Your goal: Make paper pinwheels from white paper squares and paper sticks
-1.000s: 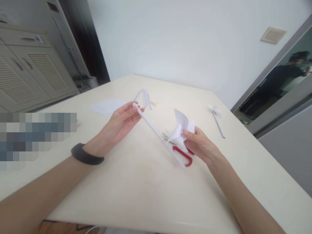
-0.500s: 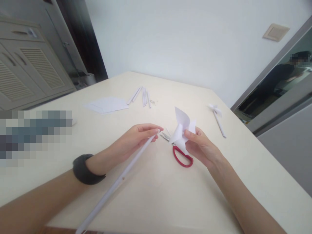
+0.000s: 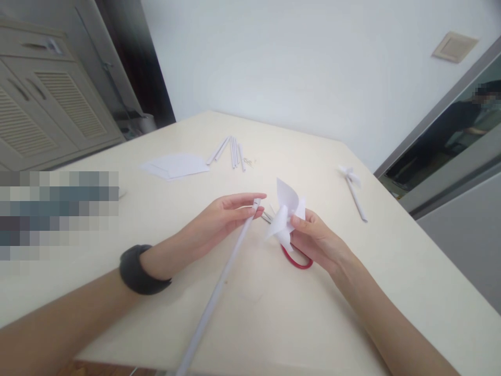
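Note:
My left hand pinches the far end of a long white paper stick, which slants down toward the table's near edge. My right hand grips a folded white paper pinwheel close beside the stick's top end, a small gap between them. Red-handled scissors lie on the table under my right hand, partly hidden by it. A dark band sits on my left wrist.
Several white paper sticks and a few small pins lie at the back of the cream table, with white paper sheets to their left. A finished pinwheel on a stick lies at the right. A cabinet stands far left.
The left hand swung the stick round so its free end now points toward me and brought its top end close to the pinwheel. The right hand moved the pinwheel slightly left and lower.

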A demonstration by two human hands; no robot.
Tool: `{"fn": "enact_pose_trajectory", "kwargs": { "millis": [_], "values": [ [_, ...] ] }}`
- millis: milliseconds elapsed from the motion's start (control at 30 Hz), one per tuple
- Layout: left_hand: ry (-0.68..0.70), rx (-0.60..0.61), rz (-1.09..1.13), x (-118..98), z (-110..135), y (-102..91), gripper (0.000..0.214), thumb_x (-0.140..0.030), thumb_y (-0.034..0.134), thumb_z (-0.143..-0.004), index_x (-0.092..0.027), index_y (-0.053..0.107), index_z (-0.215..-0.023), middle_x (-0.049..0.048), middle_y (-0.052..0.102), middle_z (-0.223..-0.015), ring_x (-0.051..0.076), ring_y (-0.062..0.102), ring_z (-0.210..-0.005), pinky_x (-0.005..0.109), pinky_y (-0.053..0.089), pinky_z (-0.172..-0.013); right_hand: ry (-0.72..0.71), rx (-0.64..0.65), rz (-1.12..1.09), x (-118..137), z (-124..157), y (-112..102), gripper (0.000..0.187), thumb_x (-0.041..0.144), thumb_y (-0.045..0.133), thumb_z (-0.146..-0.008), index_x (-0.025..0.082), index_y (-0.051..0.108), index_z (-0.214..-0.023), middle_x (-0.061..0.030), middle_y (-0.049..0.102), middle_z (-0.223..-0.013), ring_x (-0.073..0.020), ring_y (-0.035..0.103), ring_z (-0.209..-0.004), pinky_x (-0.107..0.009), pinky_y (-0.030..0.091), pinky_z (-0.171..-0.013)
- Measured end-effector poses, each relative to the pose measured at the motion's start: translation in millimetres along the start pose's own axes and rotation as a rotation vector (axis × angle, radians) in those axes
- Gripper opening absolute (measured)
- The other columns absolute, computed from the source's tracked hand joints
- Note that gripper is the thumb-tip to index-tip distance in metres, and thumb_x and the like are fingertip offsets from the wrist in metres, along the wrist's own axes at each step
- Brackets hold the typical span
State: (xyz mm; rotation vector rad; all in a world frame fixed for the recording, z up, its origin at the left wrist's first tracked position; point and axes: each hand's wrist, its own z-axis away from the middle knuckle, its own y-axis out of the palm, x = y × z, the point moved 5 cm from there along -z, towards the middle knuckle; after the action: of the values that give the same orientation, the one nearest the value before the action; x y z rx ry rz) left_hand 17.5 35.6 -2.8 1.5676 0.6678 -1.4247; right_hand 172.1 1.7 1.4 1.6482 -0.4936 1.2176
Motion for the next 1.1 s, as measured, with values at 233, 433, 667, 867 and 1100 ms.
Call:
{"fn": "enact_pose_trajectory", "kwargs": {
  "millis": [233,433,667,867,1100],
  "values": [
    [0.046,-0.017,0.016,-1.5,-2.8,-6.1,0.036,-0.023,0.065,-0.079,-0.025,0.058,-0.114,0.006,0.055,-0.121,0.018,0.062,-0.098,0.032,0.047,-0.092,0.017,0.069,0.054,3.0,3.8,4.3,0.012,0.021,0.06,-0.083,0.015,0.065,-0.092,-0.0031,0.062,-0.085,-0.0131,0.054,-0.079,-0.025,0.04,-0.077],
    [0.065,-0.031,-0.087,-6.9,2.2,-0.5,0.045,-0.027,0.065,-0.078,-0.028,0.052,-0.121,0.0058,0.056,-0.116,0.015,0.063,-0.087,0.024,0.051,-0.072,-0.033,0.034,0.064,3.6,1.7,0.4,0.013,0.025,0.057,-0.085,0.018,0.065,-0.092,-0.0037,0.063,-0.088,-0.0141,0.055,-0.075,-0.028,0.042,-0.073],
    [0.045,-0.055,-0.118,-5.5,6.0,6.8,0.033,-0.028,0.068,-0.075,-0.022,0.06,-0.107,0.004,0.064,-0.101,0.014,0.063,-0.078,0.026,0.049,-0.075,-0.107,-0.004,0.041,2.5,-2.6,0.0,0.018,0.028,0.058,-0.084,0.02,0.064,-0.098,-0.0056,0.065,-0.103,-0.0198,0.057,-0.095,-0.033,0.042,-0.084],
    [0.042,-0.022,-0.146,-4.7,11.1,13.0,0.021,-0.03,0.069,-0.075,-0.022,0.065,-0.094,0.0024,0.069,-0.09,0.017,0.063,-0.084,0.028,0.048,-0.078,-0.121,0.007,0.091,4.1,-1.1,3.9,0.015,0.025,0.055,-0.086,0.018,0.063,-0.096,-0.0059,0.064,-0.096,-0.0194,0.057,-0.091,-0.035,0.04,-0.087],
    [0.125,-0.011,-0.213,-11.4,14.6,18.4,0.019,-0.026,0.069,-0.075,-0.023,0.067,-0.093,-0.0006,0.07,-0.091,0.013,0.063,-0.082,0.022,0.048,-0.077,-0.095,-0.028,0.091,1.7,0.2,2.8,0.006,0.018,0.056,-0.085,0.018,0.06,-0.089,-0.0022,0.06,-0.086,-0.0145,0.055,-0.082,-0.03,0.04,-0.081]
  ]
}}
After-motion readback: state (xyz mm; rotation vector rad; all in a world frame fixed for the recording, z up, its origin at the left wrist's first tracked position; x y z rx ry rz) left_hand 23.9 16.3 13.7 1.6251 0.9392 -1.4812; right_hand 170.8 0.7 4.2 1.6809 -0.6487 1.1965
